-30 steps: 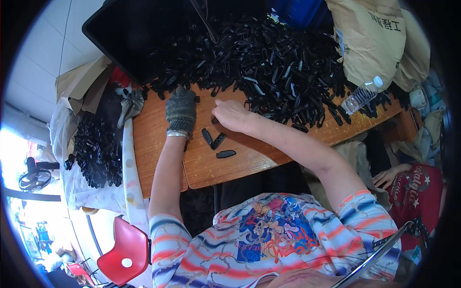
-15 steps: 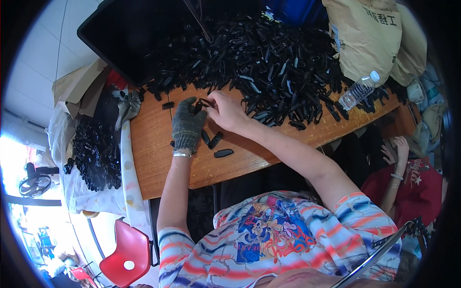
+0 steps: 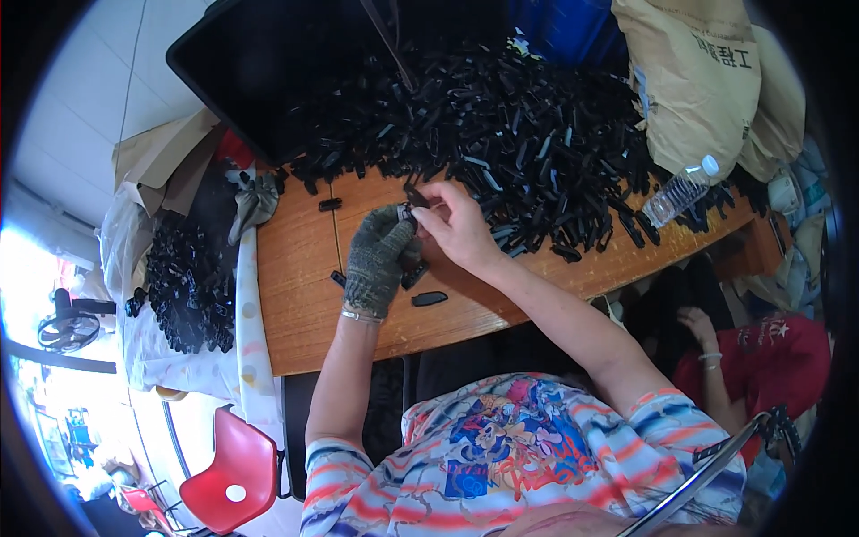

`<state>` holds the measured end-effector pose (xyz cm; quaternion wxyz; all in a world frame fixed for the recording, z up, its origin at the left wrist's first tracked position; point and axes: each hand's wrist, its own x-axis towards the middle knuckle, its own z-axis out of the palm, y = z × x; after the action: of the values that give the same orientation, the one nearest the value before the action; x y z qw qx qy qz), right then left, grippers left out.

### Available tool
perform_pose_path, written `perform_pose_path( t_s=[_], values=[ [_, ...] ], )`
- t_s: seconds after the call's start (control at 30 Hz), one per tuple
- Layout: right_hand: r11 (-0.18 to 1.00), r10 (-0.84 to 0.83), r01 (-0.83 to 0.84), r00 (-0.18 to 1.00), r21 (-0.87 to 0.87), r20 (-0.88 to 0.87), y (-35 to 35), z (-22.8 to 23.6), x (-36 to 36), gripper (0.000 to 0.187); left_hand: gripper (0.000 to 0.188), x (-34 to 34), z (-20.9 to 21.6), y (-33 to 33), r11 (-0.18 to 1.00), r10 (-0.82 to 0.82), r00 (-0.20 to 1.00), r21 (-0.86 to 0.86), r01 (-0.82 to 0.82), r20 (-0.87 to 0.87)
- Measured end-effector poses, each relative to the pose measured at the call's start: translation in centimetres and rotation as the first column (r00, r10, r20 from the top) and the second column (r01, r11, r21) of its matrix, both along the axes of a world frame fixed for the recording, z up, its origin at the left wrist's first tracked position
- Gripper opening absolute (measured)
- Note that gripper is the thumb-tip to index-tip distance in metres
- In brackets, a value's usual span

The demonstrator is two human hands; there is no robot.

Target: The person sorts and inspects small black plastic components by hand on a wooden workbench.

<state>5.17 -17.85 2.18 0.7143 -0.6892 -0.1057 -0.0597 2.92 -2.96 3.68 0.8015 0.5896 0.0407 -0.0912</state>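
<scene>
Both my hands meet over the wooden table (image 3: 295, 309), just in front of a large heap of small black plastic parts (image 3: 501, 134). My left hand (image 3: 378, 255) wears a dark grey knitted glove, its fingers closed round one end of a long black plastic piece (image 3: 414, 194). My bare right hand (image 3: 455, 227) pinches the same piece from the other side. Fingers cover most of it, so its exact shape is hidden. Beneath and beside the glove lie a few loose black parts, one flat and elongated (image 3: 429, 299). Another small part (image 3: 330, 205) rests left of the heap.
A large black bin (image 3: 219, 85) stands at the back left. Black parts pile on a bag (image 3: 188, 277) at the left, below a grey glove (image 3: 255, 201). A plastic bottle (image 3: 682, 191) and paper sack (image 3: 702, 89) stand right. Another person in red (image 3: 761, 362) sits at far right.
The whole view has shifted slightly. My hands have drawn closer together round the black piece, the gloved thumb now turned toward the right hand. The other person's hand has lowered.
</scene>
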Motion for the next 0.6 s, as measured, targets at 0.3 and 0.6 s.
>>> perform_pose_path(
  t_s=[0.3, 0.6],
  values=[
    [0.990, 0.031, -0.027, 0.999, -0.135, 0.028, -1.5, 0.4, -1.8, 0.019, 0.026, -0.4, -0.5, -0.3, 0.998, 0.032, 0.999, 0.045, -0.033, 0.018],
    [0.983, 0.031, -0.012, 0.994, -0.183, 0.102, -1.2, -0.4, -2.4, 0.018, 0.032, -1.1, -1.1, -0.5, 0.995, 0.068, 0.994, 0.069, -0.074, 0.081]
  ],
)
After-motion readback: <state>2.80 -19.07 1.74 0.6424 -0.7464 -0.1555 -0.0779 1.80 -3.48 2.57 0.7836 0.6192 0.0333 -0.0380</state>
